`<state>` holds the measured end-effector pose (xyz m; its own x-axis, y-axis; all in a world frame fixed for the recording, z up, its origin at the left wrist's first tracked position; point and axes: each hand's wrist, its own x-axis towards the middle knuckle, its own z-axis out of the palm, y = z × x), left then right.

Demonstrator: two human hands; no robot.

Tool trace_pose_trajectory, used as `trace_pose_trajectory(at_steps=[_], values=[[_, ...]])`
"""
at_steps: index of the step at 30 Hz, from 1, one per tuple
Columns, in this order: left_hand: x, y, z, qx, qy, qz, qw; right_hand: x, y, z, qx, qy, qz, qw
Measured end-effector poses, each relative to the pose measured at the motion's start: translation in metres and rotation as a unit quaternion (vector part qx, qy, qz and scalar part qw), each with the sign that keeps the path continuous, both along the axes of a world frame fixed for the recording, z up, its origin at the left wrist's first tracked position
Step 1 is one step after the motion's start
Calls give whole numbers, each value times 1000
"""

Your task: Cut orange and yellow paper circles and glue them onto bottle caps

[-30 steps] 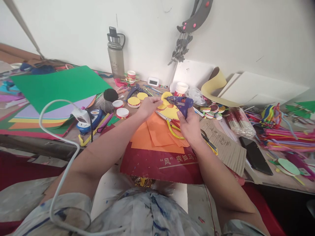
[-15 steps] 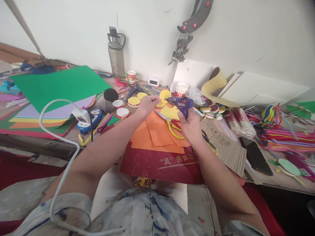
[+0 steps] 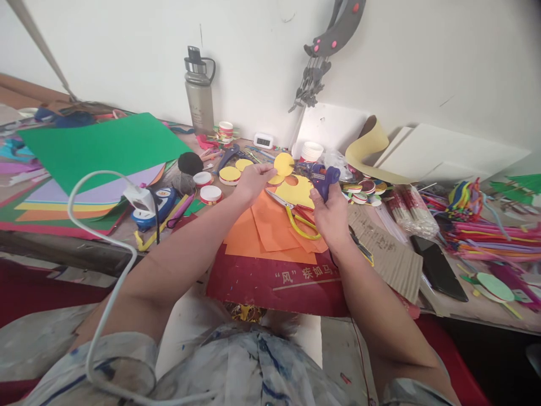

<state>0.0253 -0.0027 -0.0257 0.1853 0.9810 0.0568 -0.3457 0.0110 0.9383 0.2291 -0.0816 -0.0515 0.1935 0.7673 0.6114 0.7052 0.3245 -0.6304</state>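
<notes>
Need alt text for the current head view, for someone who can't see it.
A left hand holds up a yellow disc while the right hand grips a blue hot-glue gun pointed at the disc. Below them lie scissors and orange sheets; pipe cleaners sit far right.

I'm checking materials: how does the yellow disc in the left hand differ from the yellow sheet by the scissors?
The yellow disc is round, while the yellow sheet has an irregular outline. The disc looks smaller than the sheet. The left hand holds the disc; the sheet lies by the scissors. Both share the yellow colour.
</notes>
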Motion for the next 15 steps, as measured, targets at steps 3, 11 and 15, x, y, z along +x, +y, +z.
trace_pose_trajectory(at_steps=[3,11,15], values=[[-1,3,0,-3,4,18,1000,1,0,-1,-6,-4,3,1000],[-2,4,-1,-15,-18,29,999,-2,-2,3,15,-13,-8,1000],[-3,4,-1,-16,-23,27,999,-1,-3,2,10,-25,-3,1000]])
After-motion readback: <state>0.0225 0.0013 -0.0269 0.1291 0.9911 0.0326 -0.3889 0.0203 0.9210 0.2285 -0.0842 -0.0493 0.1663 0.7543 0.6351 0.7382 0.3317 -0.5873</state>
